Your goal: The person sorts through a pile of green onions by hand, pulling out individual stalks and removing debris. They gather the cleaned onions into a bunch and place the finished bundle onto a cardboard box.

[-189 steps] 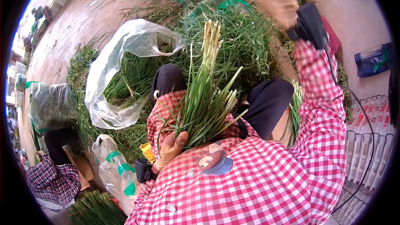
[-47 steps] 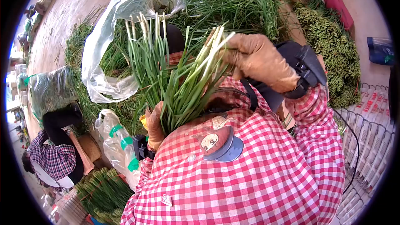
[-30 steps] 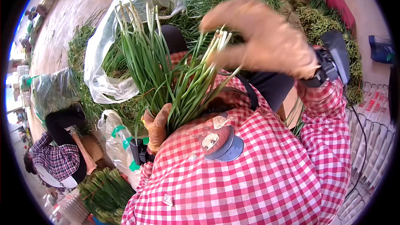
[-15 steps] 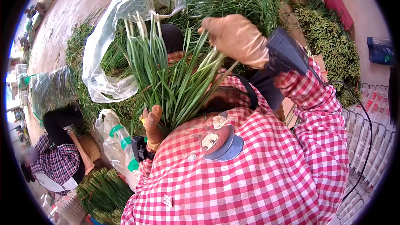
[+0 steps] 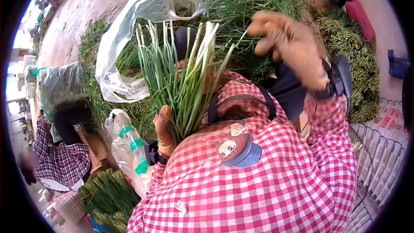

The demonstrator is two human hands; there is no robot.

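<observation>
Stalks (image 5: 183, 99) stand bunched in the left hand (image 5: 164, 131), pale ends up, before a checked shirt (image 5: 250, 194). The right hand (image 5: 295, 47), blurred, has half-curled fingers near the pale ends; whether it pinches a stalk I cannot tell. Beyond, a clear bag (image 5: 111, 47) lies on heaped greens (image 5: 263, 0). Farther left, a plastic-wrapped bale (image 5: 64, 86) holds greenery; white crates (image 5: 381, 164) sit at right.
</observation>
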